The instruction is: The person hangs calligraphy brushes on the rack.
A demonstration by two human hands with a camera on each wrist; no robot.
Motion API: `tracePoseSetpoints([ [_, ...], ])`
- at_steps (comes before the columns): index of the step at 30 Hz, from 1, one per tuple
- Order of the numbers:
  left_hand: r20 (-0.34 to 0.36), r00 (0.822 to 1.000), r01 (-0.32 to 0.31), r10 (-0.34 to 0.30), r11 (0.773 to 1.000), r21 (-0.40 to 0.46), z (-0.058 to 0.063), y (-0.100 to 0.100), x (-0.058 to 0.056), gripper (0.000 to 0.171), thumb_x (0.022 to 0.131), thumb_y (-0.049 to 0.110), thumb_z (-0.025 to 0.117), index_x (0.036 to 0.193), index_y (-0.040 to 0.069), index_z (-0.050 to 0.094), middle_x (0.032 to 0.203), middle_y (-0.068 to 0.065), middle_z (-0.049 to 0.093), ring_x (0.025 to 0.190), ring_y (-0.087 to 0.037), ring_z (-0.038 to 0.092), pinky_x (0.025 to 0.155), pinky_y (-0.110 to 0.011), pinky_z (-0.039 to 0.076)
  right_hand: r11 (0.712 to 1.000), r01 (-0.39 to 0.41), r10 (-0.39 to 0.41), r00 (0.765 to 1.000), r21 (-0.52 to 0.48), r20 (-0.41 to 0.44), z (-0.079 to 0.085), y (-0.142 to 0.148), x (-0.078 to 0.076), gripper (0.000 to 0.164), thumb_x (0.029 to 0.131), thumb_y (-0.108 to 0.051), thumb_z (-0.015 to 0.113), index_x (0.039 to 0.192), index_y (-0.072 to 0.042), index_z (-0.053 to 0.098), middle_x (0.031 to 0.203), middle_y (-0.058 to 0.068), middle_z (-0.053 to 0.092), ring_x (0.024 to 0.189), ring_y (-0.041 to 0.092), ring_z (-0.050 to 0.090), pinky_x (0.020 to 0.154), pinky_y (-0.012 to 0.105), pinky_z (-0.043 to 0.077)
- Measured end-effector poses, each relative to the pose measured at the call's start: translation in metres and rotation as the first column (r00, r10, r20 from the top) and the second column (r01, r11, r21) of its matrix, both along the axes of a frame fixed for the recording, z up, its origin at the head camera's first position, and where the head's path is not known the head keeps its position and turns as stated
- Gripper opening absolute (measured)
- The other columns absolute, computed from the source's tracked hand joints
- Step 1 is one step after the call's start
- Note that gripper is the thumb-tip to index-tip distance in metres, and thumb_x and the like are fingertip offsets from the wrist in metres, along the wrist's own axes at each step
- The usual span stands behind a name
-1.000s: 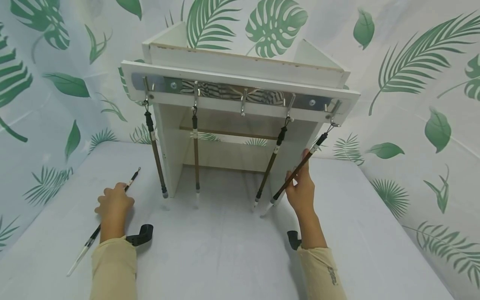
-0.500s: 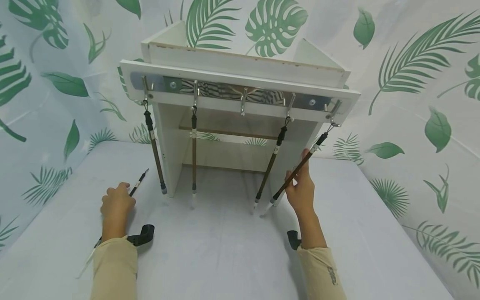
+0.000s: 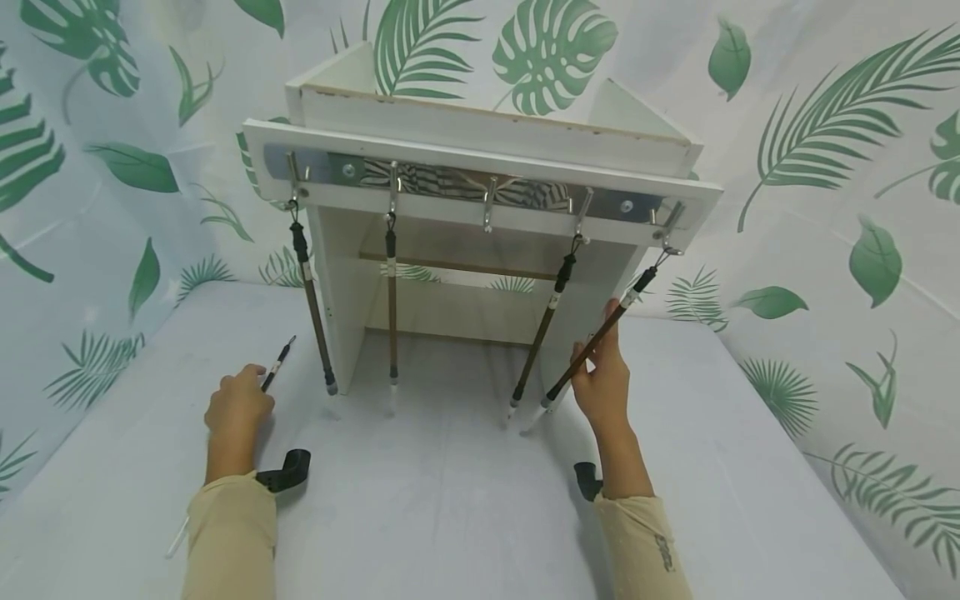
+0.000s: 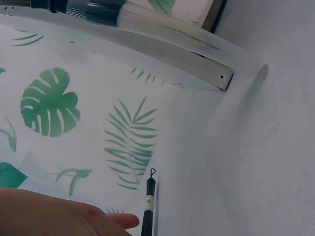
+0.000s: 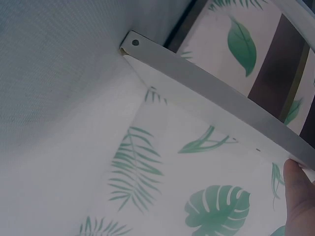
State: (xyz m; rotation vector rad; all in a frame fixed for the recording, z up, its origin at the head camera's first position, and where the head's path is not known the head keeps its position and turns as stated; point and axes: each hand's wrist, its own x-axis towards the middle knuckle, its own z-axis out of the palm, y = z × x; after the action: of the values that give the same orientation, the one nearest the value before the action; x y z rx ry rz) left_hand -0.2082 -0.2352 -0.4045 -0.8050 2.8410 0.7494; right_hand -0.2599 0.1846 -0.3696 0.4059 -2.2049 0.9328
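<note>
My left hand (image 3: 238, 410) grips a calligraphy brush (image 3: 277, 367) with a dark handle, low over the table at the left. Its looped end points away from me; my forearm hides part of the shaft, and its clear-capped tip shows beside my sleeve. In the left wrist view, the looped brush end (image 4: 149, 204) pokes up beside a finger. My right hand (image 3: 602, 383) holds the front edge of the right side panel of a white rack (image 3: 487, 125), behind the rightmost hanging brush (image 3: 592, 343). A fingertip (image 5: 298, 179) meets the panel in the right wrist view.
Along the rack's front runs a strip of metal hooks; the middle hook (image 3: 488, 204) carries nothing. Two brushes hang left of it, including the leftmost brush (image 3: 313, 308), and two hang right. A leaf-print backdrop (image 3: 825, 250) surrounds the white-covered table (image 3: 450, 500).
My left hand has shifted slightly right with the brush, whose looped end has swung right and whose capped tip has slid partly behind my sleeve. My right hand stays put.
</note>
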Motion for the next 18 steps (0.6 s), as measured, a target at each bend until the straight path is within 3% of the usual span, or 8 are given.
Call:
tracePoseSetpoints([
  [5, -0.024, 1.0, 0.011, -0.011, 1.0, -0.002, 0.001, 0.001, 0.0, 0.052, 0.082, 0.001, 0.051, 0.132, -0.002, 0.038, 0.112, -0.032, 0.045, 0.096, -0.045, 0.05, 0.073, -0.051, 0.046, 1.0, -0.002, 0.002, 1.0, -0.002, 0.015, 0.001, 0.0, 0.001, 0.082, 0.086, 0.007, 0.05, 0.148, -0.023, 0.007, 0.139, 0.023, 0.038, 0.102, 0.043, 0.058, 0.08, 0.049, 0.051],
  [10, -0.066, 0.998, 0.023, -0.022, 1.0, 0.013, 0.007, -0.002, 0.0, 0.054, 0.08, 0.001, 0.051, 0.133, -0.002, 0.038, 0.111, -0.029, 0.047, 0.09, -0.041, 0.051, 0.065, -0.046, 0.044, 1.0, -0.008, 0.008, 1.0, -0.006, 0.0, -0.001, 0.0, 0.0, 0.082, 0.084, 0.009, 0.051, 0.148, -0.019, 0.008, 0.136, 0.026, 0.041, 0.103, 0.043, 0.058, 0.08, 0.047, 0.051],
  [18, -0.205, 0.978, 0.042, -0.031, 0.998, 0.052, 0.025, 0.001, 0.003, 0.056, 0.079, -0.002, 0.048, 0.134, 0.0, 0.038, 0.115, -0.027, 0.05, 0.092, -0.04, 0.051, 0.062, -0.043, 0.043, 1.0, -0.002, 0.002, 1.0, -0.002, -0.011, 0.0, 0.0, 0.0, 0.08, 0.085, 0.008, 0.051, 0.148, -0.017, 0.009, 0.138, 0.024, 0.039, 0.101, 0.042, 0.059, 0.078, 0.046, 0.052],
])
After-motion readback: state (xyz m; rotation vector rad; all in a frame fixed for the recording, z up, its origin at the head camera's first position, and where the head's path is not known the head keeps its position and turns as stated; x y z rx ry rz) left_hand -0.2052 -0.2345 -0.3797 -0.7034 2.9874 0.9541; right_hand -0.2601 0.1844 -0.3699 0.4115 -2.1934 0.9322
